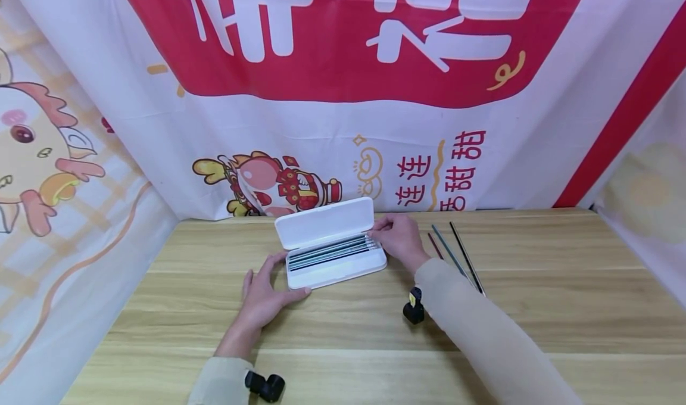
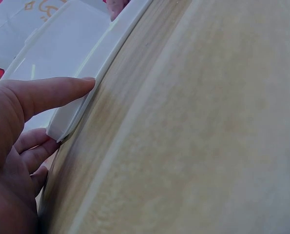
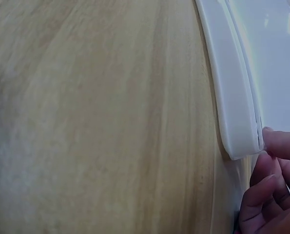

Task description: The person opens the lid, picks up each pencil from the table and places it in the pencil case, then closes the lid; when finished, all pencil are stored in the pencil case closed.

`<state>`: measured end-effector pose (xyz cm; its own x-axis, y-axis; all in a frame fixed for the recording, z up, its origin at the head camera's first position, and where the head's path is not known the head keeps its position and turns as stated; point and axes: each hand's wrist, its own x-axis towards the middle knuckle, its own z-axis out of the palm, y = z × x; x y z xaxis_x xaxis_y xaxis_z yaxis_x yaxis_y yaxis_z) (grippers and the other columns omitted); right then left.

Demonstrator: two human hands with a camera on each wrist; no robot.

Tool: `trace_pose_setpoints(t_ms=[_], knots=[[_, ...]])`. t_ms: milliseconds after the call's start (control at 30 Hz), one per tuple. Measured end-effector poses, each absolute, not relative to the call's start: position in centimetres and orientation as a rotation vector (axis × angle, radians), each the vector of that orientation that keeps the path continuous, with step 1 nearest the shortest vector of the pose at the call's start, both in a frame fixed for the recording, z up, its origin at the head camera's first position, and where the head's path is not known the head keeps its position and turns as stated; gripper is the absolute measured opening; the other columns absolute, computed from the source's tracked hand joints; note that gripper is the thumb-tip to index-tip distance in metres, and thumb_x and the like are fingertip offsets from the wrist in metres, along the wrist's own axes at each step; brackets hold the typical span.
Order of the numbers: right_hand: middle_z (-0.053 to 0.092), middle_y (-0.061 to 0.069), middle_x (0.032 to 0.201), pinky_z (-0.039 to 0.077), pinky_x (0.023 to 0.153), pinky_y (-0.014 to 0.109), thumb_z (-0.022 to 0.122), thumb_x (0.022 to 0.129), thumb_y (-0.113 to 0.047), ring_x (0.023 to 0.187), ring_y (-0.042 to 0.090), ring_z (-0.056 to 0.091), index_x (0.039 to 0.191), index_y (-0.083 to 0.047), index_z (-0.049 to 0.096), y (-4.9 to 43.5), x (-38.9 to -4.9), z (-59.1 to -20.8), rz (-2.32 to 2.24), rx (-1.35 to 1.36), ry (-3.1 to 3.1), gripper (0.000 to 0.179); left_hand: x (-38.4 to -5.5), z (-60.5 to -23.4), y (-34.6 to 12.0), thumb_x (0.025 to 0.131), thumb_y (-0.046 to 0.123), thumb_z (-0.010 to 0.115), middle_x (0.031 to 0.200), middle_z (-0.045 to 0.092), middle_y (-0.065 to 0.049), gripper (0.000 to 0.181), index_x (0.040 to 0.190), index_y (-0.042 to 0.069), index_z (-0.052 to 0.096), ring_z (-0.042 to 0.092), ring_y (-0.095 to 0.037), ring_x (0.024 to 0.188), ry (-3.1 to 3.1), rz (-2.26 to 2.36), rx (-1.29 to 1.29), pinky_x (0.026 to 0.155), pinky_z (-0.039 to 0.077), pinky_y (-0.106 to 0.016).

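White case point(image 1: 339, 274) at centre of frame, lid point(image 1: 325, 224) raised; pencils point(image 1: 328, 254) lengthwise inside. Left hand point(image 1: 264, 298), left of centre, clamped round case's left end — thumb along front edge. Right hand point(image 1: 399, 238), right of centre, at case's right end — thumb and fingertips close together, cannot tell whether pinching anything. Three loose pencils point(image 1: 465, 255) farther right on table point(image 1: 343, 339), near right sleeve point(image 1: 471, 327).

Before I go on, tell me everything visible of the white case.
The white case looks like glossy plastic: a shallow, round-cornered tray, lid open at the back. Slim pencils lie inside. It sits slightly angled on the wooden table; the left hand touches its left end, the right hand its right.
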<state>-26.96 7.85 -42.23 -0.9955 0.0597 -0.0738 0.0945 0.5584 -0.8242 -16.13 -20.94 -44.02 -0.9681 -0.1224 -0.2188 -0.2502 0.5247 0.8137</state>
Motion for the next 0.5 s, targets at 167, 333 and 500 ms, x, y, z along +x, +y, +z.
trace_pose_setpoints(t_ms=[167, 333, 500], knots=[[0.074, 0.006, 0.097, 0.053, 0.081, 0.033, 0.085, 0.093, -0.020, 0.091, 0.023, 0.065, 0.095, -0.012, 0.076, 7.61, -26.95, -42.32, -1.405, 0.183, 2.761, 0.012, -16.14, -44.02, -20.91, 0.081, 0.036, 0.094, 0.179, 0.028, -0.009, 0.096, 0.161, 0.030, 0.043, -0.017, -0.047, 0.166, 2.621, 1.433, -0.322, 0.132, -0.011, -0.072], [0.074, 0.006, 0.095, 0.052, 0.079, 0.033, 0.085, 0.093, -0.022, 0.089, 0.023, 0.066, 0.094, -0.014, 0.074, 7.34, -26.98, -42.28, -1.367, 0.227, 2.767, 0.013, -16.15, -44.01, -20.86, 0.081, 0.036, 0.095, 0.179, 0.029, -0.009, 0.096, 0.162, 0.029, 0.042, -0.017, -0.048, 0.166, 2.625, 1.431, -0.315, 0.132, -0.011, -0.072], [0.073, 0.005, 0.095, 0.051, 0.078, 0.032, 0.085, 0.094, -0.023, 0.089, 0.023, 0.066, 0.095, -0.015, 0.073, 7.25, -27.04, -42.39, -1.358, 0.228, 2.757, 0.014, -16.11, -44.00, -20.86, 0.080, 0.036, 0.095, 0.179, 0.029, -0.009, 0.098, 0.162, 0.029, 0.042, -0.017, -0.047, 0.166, 2.628, 1.432, -0.315, 0.133, -0.012, -0.071]])
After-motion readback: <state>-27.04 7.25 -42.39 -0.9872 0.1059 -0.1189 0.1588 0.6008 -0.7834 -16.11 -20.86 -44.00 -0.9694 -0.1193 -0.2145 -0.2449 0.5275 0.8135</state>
